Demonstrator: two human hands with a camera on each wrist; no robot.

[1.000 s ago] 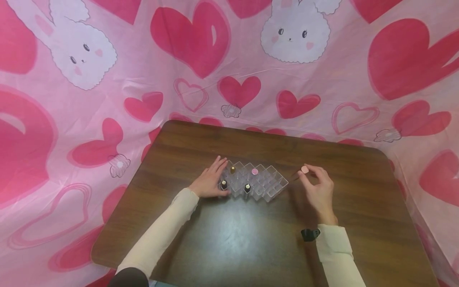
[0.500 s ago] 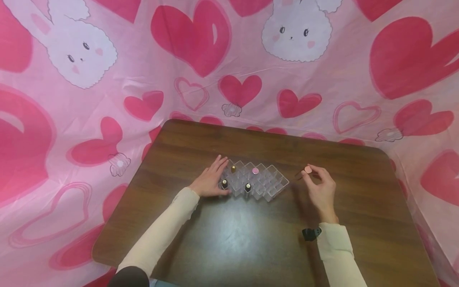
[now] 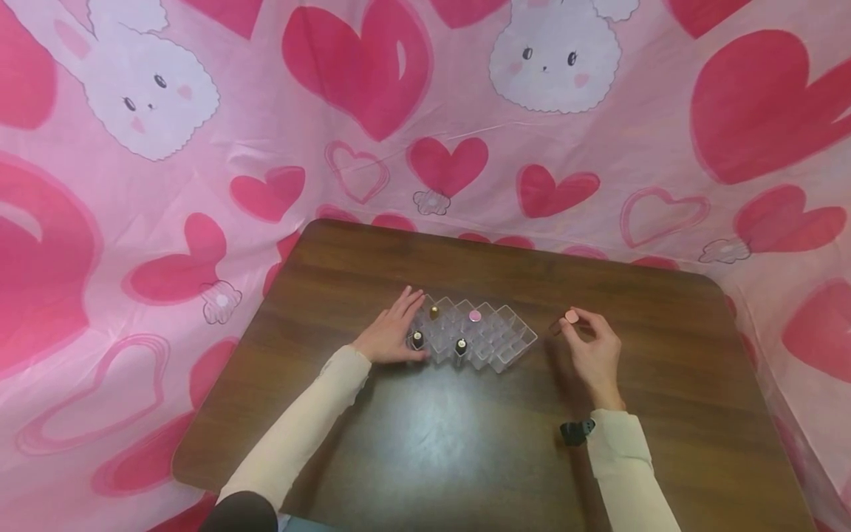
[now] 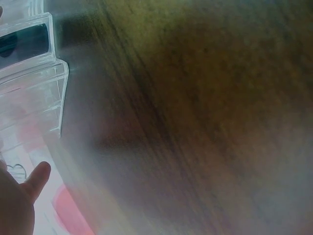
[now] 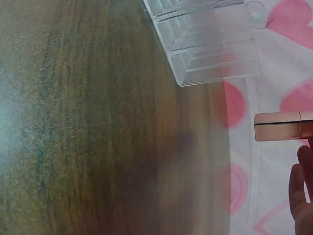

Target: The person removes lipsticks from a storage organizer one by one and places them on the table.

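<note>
- Head view: all of the clear plastic stepped organizer (image 3: 513, 343) shows on the brown wood-grain desk (image 3: 452, 458), holding a gold-topped item (image 3: 434, 312), a pink round-topped item (image 3: 475, 316) and two black-topped items (image 3: 462, 346).
- Right wrist view: the shiny copper-coloured tube (image 5: 278, 127) shows its long side, with a dark lengthwise line and a crosswise joint; the head view gives mainly its flat, pale end.
- Left wrist view: a dark form shows through the organizer's clear wall, and one digit of the left hand (image 3: 388, 336) juts out straight.
- Left hand: laid about the organizer's left end, fingers extended, thumb spread away on the near side.
- Right hand (image 3: 594, 351): pinches the tube between thumb and fingers, right of the organizer and apart from it; the forearm, in a cream sleeve (image 3: 625, 454), reaches forward.
- Pale marks on the black tops are too small to read.
</note>
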